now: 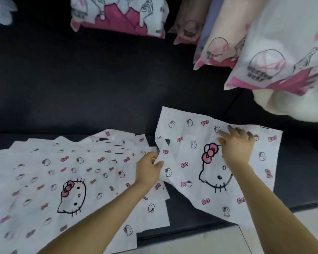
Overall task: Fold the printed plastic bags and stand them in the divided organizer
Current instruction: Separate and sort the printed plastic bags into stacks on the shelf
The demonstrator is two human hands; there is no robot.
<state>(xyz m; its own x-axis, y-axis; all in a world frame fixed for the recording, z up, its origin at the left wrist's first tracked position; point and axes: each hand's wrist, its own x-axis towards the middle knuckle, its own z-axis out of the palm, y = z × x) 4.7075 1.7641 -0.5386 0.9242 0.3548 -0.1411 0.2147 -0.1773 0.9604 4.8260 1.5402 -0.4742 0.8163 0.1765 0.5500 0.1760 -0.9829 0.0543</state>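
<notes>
Our forearms enter from six o'clock. Our left hand [149,168], reaching between one and two o'clock, pinches the printed bag [189,156] by its edge. Our right hand [236,147], reaching toward eleven, lies palm down with fingers spread.

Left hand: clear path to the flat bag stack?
Likely yes: left hand sits over the stack at its right edge, nothing between; but it pinches the loose bag and must release first.

A stack of bags [50,180] lies left on the couch [90,79]. A single bag [193,162] lies just right of it, left hand [149,167] at its edge, right hand [235,146] on top. Packed bags [117,17] stand behind.
</notes>
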